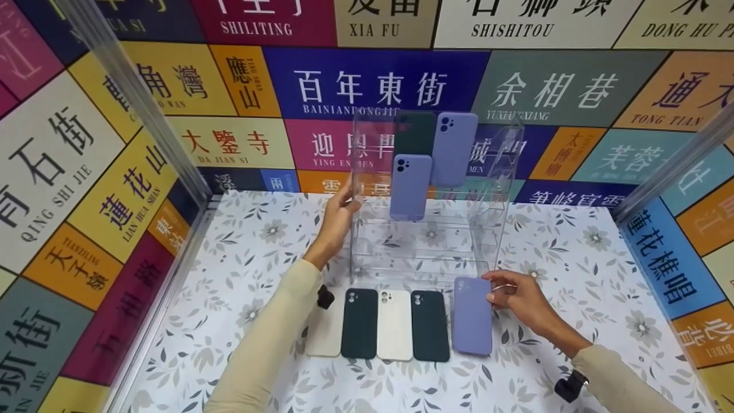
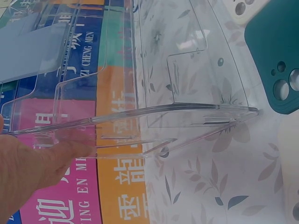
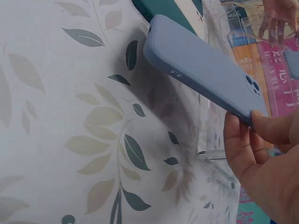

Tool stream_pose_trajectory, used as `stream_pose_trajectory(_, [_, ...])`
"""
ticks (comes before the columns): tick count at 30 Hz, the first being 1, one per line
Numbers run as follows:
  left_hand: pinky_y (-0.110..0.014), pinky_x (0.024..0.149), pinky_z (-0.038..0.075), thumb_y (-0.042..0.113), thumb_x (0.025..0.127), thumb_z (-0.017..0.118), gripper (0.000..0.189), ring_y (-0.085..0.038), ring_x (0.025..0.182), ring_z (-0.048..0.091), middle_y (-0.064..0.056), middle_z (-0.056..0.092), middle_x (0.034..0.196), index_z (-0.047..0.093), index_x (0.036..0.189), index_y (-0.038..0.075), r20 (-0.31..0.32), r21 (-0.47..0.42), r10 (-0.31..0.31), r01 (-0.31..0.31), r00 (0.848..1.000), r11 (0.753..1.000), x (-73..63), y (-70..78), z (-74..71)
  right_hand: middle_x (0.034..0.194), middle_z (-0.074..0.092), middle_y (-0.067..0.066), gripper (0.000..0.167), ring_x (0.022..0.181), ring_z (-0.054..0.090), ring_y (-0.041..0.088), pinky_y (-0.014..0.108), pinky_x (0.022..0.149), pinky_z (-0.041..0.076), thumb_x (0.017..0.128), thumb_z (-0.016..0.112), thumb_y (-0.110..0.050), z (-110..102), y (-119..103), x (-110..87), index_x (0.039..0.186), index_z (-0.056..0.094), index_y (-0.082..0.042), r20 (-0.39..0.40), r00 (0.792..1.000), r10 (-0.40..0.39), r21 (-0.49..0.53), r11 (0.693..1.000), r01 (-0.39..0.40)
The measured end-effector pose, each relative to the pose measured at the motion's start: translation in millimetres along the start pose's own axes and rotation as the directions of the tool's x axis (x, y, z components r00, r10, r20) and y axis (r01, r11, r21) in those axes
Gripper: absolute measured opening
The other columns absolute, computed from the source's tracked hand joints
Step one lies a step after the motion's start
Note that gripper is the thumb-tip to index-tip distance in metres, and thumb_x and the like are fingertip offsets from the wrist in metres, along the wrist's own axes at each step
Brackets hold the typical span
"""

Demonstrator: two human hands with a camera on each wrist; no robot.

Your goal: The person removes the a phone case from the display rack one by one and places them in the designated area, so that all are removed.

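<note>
My right hand (image 1: pixel 519 292) pinches a light purple phone case (image 1: pixel 472 318) by its upper right edge. In the right wrist view the case is tilted, its lower end above the flowered cloth with a shadow beneath. At the left side of a clear tiered display stand (image 1: pixel 498 229), my left hand (image 1: pixel 338 215) grips the side panel. Three cases stand on its upper tiers: a dark green case (image 1: pixel 414 131), a purple case (image 1: pixel 456 146) beside it, and another purple case (image 1: pixel 410 186) one tier lower, partly covering the green one.
In front of the stand lies a row of cases: a cream case (image 1: pixel 324 332) partly behind the left sleeve, a dark green case (image 1: pixel 359 324), a white case (image 1: pixel 394 327) and another dark green case (image 1: pixel 430 327). Walls with printed signs (image 1: pixel 373 86) enclose the flowered tabletop (image 1: pixel 573 246).
</note>
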State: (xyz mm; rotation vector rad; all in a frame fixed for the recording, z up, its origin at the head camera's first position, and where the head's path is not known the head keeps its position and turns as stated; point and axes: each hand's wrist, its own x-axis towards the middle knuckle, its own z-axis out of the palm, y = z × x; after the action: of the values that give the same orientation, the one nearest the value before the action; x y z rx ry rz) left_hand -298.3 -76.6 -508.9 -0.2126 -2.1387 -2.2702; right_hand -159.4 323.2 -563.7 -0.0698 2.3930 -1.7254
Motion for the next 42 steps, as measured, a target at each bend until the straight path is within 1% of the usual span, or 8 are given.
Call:
stream_pose_trajectory(6, [-0.051, 0.129, 0.038, 0.006, 0.11, 0.053, 0.068, -0.037, 0.154, 0.048, -0.018, 0.047, 0.17, 0.033, 0.174, 0.017, 0.001, 0.016, -0.006, 0.006, 1.0, 1.0, -0.3, 1.1, 0.1, 0.115, 0.064, 0.022, 0.048, 0.087, 0.071, 0.016, 0.037, 0.077, 0.067, 0.096, 0.075, 0.008, 2.9, 11.2, 2.5, 0.142, 0.064, 0.013, 0.05, 0.997, 0.058, 0.015, 0.998, -0.059])
stream_pose_trajectory(10, [-0.053, 0.129, 0.037, 0.004, 0.109, 0.054, 0.069, -0.043, 0.154, 0.046, -0.023, 0.048, 0.168, 0.033, 0.174, 0.017, -0.003, 0.007, -0.012, 0.012, 1.0, 1.0, 0.4, 0.8, -0.2, 0.112, 0.066, 0.021, 0.046, 0.084, 0.071, 0.016, 0.033, 0.074, 0.066, 0.096, 0.076, 0.009, 6.8, 17.8, 3.5, 0.14, 0.064, 0.014, 0.08, 0.996, 0.044, 0.014, 0.999, -0.046])
stream_pose_trajectory(17, [-0.05, 0.129, 0.038, 0.005, 0.11, 0.054, 0.069, -0.041, 0.151, 0.051, -0.021, 0.048, 0.169, 0.033, 0.174, 0.019, -0.014, 0.002, -0.035, 0.035, 0.999, 0.999, 0.3, 0.8, 0.4, 0.108, 0.069, 0.021, 0.043, 0.085, 0.073, 0.017, 0.032, 0.072, 0.066, 0.095, 0.074, 0.011, 14.3, 27.7, 5.3, 0.136, 0.064, 0.018, 0.097, 0.995, 0.026, 0.011, 1.0, -0.028])
stream_pose_trajectory(24, [-0.05, 0.129, 0.038, 0.001, 0.109, 0.053, 0.07, -0.041, 0.151, 0.051, -0.025, 0.045, 0.169, 0.033, 0.174, 0.018, -0.016, -0.014, -0.035, 0.035, 0.999, 0.999, 1.0, 0.4, 0.3, 0.11, 0.07, 0.025, 0.042, 0.09, 0.073, 0.023, 0.034, 0.074, 0.067, 0.094, 0.076, 0.01, 20.3, 33.8, 6.8, 0.135, 0.068, 0.016, 0.058, 0.998, 0.022, -0.038, 0.999, -0.02])
stream_pose_trajectory(29, [-0.049, 0.128, 0.039, 0.0, 0.108, 0.052, 0.071, -0.039, 0.15, 0.052, -0.02, 0.049, 0.168, 0.033, 0.174, 0.02, -0.017, 0.005, -0.027, 0.027, 0.999, 1.0, 0.4, 1.7, -0.1, 0.109, 0.071, 0.026, 0.042, 0.089, 0.074, 0.022, 0.033, 0.074, 0.067, 0.093, 0.077, 0.01, 24.8, 34.4, 6.1, 0.134, 0.069, 0.016, 0.018, 0.999, 0.033, -0.049, 0.998, -0.032])
stream_pose_trajectory(34, [-0.051, 0.127, 0.04, 0.003, 0.108, 0.053, 0.072, -0.041, 0.15, 0.052, -0.019, 0.049, 0.169, 0.032, 0.174, 0.021, -0.011, 0.015, -0.03, 0.031, 0.999, 0.999, -0.4, 1.5, -0.8, 0.106, 0.075, 0.023, 0.038, 0.086, 0.074, 0.021, 0.03, 0.07, 0.066, 0.09, 0.08, 0.01, 30.3, 32.1, 5.6, 0.128, 0.074, 0.012, -0.059, 0.997, 0.055, -0.12, 0.991, -0.062])
stream_pose_trajectory(39, [-0.051, 0.128, 0.038, 0.002, 0.108, 0.053, 0.072, -0.041, 0.151, 0.051, -0.022, 0.046, 0.169, 0.031, 0.174, 0.02, -0.007, 0.005, -0.033, 0.033, 0.999, 0.999, -0.4, 0.4, -0.6, 0.099, 0.076, 0.02, 0.029, 0.082, 0.074, 0.019, 0.029, 0.068, 0.066, 0.091, 0.08, 0.011, 33.3, 30.4, 3.7, 0.12, 0.076, 0.012, -0.095, 0.995, 0.044, -0.193, 0.979, -0.062])
stream_pose_trajectory(42, [-0.05, 0.129, 0.037, 0.004, 0.108, 0.053, 0.071, -0.04, 0.152, 0.051, -0.021, 0.047, 0.169, 0.032, 0.174, 0.02, -0.004, 0.007, -0.029, 0.029, 1.0, 1.0, -0.3, 0.8, -0.1, 0.095, 0.076, 0.018, 0.023, 0.079, 0.075, 0.017, 0.027, 0.067, 0.065, 0.091, 0.079, 0.012, 33.5, 29.2, 2.7, 0.113, 0.078, 0.012, -0.116, 0.993, 0.029, -0.211, 0.976, -0.053])
